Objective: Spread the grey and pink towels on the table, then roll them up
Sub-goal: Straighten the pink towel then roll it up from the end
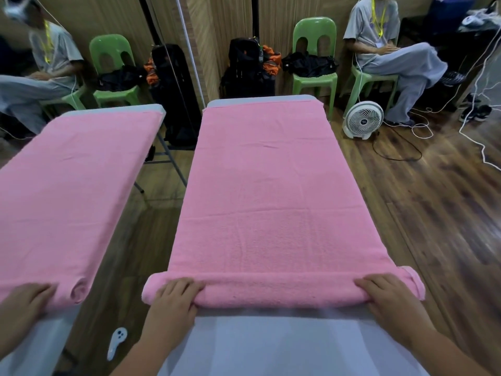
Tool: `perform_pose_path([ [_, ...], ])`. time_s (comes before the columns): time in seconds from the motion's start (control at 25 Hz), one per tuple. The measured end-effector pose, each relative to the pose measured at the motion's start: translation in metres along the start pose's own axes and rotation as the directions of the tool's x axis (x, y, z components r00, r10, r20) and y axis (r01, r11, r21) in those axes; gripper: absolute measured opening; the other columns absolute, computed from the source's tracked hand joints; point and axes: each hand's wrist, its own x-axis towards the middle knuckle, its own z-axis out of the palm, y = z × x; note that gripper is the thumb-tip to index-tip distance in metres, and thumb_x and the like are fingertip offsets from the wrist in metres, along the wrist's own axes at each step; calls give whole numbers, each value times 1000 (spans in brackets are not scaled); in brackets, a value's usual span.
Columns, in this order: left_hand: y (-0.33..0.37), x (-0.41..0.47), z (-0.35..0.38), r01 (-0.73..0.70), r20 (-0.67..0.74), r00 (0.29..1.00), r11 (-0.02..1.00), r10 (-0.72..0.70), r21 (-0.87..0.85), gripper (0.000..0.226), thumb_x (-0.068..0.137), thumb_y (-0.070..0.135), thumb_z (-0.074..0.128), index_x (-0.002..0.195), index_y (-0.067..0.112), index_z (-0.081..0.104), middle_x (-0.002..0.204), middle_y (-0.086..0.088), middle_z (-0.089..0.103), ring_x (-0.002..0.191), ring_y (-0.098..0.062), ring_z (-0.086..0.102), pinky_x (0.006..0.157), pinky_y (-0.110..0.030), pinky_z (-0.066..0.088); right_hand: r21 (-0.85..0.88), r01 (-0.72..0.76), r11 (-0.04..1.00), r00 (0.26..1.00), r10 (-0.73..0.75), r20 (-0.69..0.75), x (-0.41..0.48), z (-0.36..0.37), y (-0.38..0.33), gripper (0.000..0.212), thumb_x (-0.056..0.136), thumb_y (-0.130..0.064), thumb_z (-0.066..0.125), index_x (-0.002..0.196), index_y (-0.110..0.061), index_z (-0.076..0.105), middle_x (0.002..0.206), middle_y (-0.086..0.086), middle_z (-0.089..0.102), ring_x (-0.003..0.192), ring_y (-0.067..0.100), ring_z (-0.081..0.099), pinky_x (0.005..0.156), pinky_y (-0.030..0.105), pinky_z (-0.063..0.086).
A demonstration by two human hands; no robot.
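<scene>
The pink towel (pixel 265 185) lies flat along the table, and its near end is rolled into a thick roll (pixel 279 290) across the table's width. My left hand (pixel 173 297) presses on the roll's left end with its fingers curled over the top. My right hand (pixel 387 297) holds the right end the same way. A grey layer (pixel 271 346) lies bare between the roll and me. A grey strip (pixel 260 100) also shows past the pink towel's far edge.
A mirror wall on the left repeats the table and a hand. A white fan (pixel 363 119) and loose cables sit on the wood floor to the right. Green chairs (pixel 315 74), black bags and a seated person (pixel 390 58) line the far wall. A white controller (pixel 116 343) lies low left.
</scene>
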Motion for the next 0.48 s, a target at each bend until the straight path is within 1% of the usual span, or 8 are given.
perform_pose_path([
  [0.08, -2, 5, -2, 15, -68, 998, 1000, -15, -9, 24, 78, 32, 43, 90, 33, 63, 89, 13, 64, 83, -16, 61, 80, -37, 48, 33, 1, 999, 999, 1, -53, 2, -5, 0, 25, 68, -32, 52, 84, -28, 71, 81, -11, 67, 77, 21, 61, 80, 32, 38],
  [0.12, -2, 3, -3, -5, -79, 997, 1000, 5, 1, 18, 78, 33, 42, 83, 34, 60, 82, 14, 62, 77, -16, 59, 75, -36, 46, 19, 2, 1000, 1000, -1, -24, 1, -12, -2, 20, 69, -35, 48, 75, -30, 67, 73, -14, 63, 71, 19, 58, 75, 32, 37],
  [0.2, -5, -7, -5, -65, -43, 997, 997, 66, 31, 8, 76, 35, 43, 73, 36, 51, 71, 15, 57, 69, -14, 57, 66, -36, 44, -25, -13, 1000, 993, 16, 119, -1, -25, -3, 21, 73, -40, 42, 65, -27, 57, 64, -13, 55, 68, 16, 53, 66, 33, 38],
  [0.28, -6, -8, -14, -106, 44, 994, 993, 104, 50, 14, 77, 39, 37, 67, 35, 45, 65, 13, 54, 68, -14, 55, 65, -36, 39, -13, -78, 997, 966, 78, 245, 3, -30, 2, 28, 75, -45, 36, 67, -22, 50, 64, -9, 54, 69, 12, 52, 63, 34, 43],
  [0.36, -7, 10, -20, -63, 98, 993, 997, 59, 34, 26, 79, 44, 25, 66, 32, 44, 68, 10, 53, 72, -16, 50, 68, -37, 32, 50, -195, 980, 943, 173, 285, 15, -35, 3, 28, 75, -48, 36, 72, -28, 55, 72, -7, 62, 72, 11, 55, 66, 34, 48],
  [0.4, -5, 19, -24, -20, 84, 996, 999, 17, 34, 29, 80, 45, 23, 70, 32, 48, 71, 10, 55, 74, -16, 50, 70, -38, 34, 60, -196, 979, 959, 178, 221, 21, -35, 1, 24, 77, -46, 40, 80, -33, 60, 80, -8, 66, 78, 13, 58, 71, 34, 50],
  [0.44, -5, 25, -24, 29, 29, 999, 999, -30, 28, 30, 82, 43, 26, 76, 34, 54, 78, 12, 60, 79, -17, 54, 74, -40, 40, 55, -155, 986, 983, 149, 106, 23, -33, 0, 25, 78, -42, 47, 92, -33, 66, 90, -7, 68, 85, 16, 59, 77, 34, 50],
  [0.48, -6, 25, -22, 55, -39, 998, 998, -54, 23, 29, 85, 40, 33, 86, 36, 61, 90, 12, 64, 87, -17, 58, 84, -44, 46, 37, -82, 996, 996, 81, 22, 23, -32, -3, 30, 77, -38, 54, 102, -28, 68, 97, -5, 68, 91, 18, 60, 83, 32, 49],
])
